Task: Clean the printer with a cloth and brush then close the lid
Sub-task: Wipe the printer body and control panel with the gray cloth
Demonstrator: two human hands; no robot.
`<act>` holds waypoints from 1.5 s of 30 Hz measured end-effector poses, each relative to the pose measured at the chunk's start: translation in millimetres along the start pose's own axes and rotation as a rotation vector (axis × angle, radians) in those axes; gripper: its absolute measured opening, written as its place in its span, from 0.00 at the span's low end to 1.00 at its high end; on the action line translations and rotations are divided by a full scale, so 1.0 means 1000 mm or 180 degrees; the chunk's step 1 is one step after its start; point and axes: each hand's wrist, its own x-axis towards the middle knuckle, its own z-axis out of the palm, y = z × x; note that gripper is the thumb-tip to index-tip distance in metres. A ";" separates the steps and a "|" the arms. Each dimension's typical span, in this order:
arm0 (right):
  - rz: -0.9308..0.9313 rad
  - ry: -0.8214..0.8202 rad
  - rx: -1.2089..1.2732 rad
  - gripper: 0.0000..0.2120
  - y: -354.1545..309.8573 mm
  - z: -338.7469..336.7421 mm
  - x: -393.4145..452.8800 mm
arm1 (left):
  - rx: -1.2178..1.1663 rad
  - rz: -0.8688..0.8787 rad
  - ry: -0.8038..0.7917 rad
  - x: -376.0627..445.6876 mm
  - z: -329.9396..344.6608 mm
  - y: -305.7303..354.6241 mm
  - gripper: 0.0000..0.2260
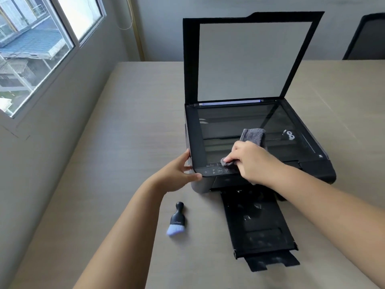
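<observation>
**Cloth on the front edge of the scanner glass, lid up**

Nearest you, below your right forearm, the printer's paper tray [258, 224] lies pulled out flat on the table [129, 126], black and smeared with pale dust. Below your left hand and toward you, the brush [176, 220] lies on its side on the table, black handle pointing away from you, pale bristles pointing back at you; neither hand touches it.

Your left hand [179, 174] grips the near left corner of the printer [312, 167], thumb on the front edge beside the control buttons, fingers curled round the side.

Just right of it, your right hand [248, 159] holds the grey cloth [253, 135], fingers curled down over it and pressing a bunched part against the front strip of the scanner glass [235, 122], right above the control panel. The rest of the cloth sticks out past your knuckles, lying on the glass.

Beyond your right hand the glass is dark and reflective, with a small white mark to the right of the cloth. Farther still, the lid [252, 59] stands open, nearly upright, its white inner pad facing you.

Past your left hand, a window [37, 51] sits in the wall. Far right, behind the table, part of a dark chair [366, 38] shows.
</observation>
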 end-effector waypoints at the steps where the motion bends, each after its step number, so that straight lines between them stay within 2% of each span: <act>1: 0.0131 0.0112 0.0040 0.16 0.011 0.001 -0.004 | 0.0033 -0.0004 0.0002 0.000 0.000 0.001 0.43; 3: 0.0371 0.0500 0.0179 0.16 0.027 0.001 -0.016 | 0.0190 -0.0066 0.0120 -0.002 0.001 0.007 0.44; 6: 0.0868 0.1798 0.0915 0.14 0.041 -0.004 -0.052 | 0.0990 -0.0212 0.0593 -0.008 0.003 0.018 0.48; 9: 0.1647 0.3108 0.2019 0.11 0.048 -0.006 -0.092 | 0.1377 0.0160 0.0880 -0.014 0.008 0.025 0.48; 12: 0.1951 0.3833 0.3635 0.08 0.057 0.005 -0.113 | 0.1509 0.0753 0.1103 -0.010 0.025 0.037 0.41; 17: 0.2592 0.4129 0.5129 0.12 0.045 0.049 -0.103 | 0.2037 0.1437 0.1573 0.010 0.055 0.049 0.23; 20: 0.2933 0.3843 0.6205 0.18 0.022 0.073 -0.082 | 0.2537 0.1620 0.1449 0.023 0.064 0.049 0.21; 22: 0.2938 0.3625 0.6562 0.15 0.008 0.077 -0.065 | 0.2828 0.1775 0.1290 0.031 0.065 0.053 0.20; 23: 0.2893 0.3587 0.6456 0.12 0.001 0.079 -0.058 | 0.2909 0.1857 0.1272 0.032 0.065 0.052 0.19; 25: 0.3095 0.3616 0.5667 0.11 -0.008 0.090 -0.043 | 0.3052 0.2058 0.1144 0.039 0.061 0.054 0.18; 27: 0.3372 0.3368 0.4884 0.09 -0.027 0.114 -0.032 | 0.3079 0.2237 0.1016 0.045 0.057 0.054 0.16; 28: 0.3424 0.3193 0.4732 0.08 -0.043 0.125 -0.027 | 0.3050 0.2303 0.0972 0.048 0.055 0.052 0.16; 30: 0.3236 0.3066 0.4810 0.08 -0.077 0.140 -0.021 | 0.2943 0.2428 0.0887 0.053 0.053 0.051 0.15; 33: 0.3080 0.3499 0.4897 0.09 -0.078 0.141 -0.017 | 0.2783 0.2623 0.0847 0.056 0.054 0.048 0.14; 35: 0.3486 0.3913 0.4684 0.10 -0.047 0.138 -0.015 | 0.2663 0.2696 0.0886 0.054 0.055 0.047 0.14; 38: 0.4129 0.4145 0.4726 0.15 -0.011 0.128 -0.011 | 0.2538 0.2656 0.0978 0.054 0.055 0.045 0.13; 41: 0.4160 0.3813 0.4308 0.02 -0.032 0.129 -0.012 | 0.2493 0.2698 0.0996 0.054 0.055 0.044 0.13; 43: 0.3869 0.3597 0.4045 0.03 -0.043 0.123 -0.015 | 0.2495 0.2696 0.0987 0.055 0.054 0.044 0.13; 45: 0.3745 0.3859 0.3987 0.11 -0.022 0.104 -0.021 | 0.2507 0.2648 0.0970 0.054 0.055 0.045 0.14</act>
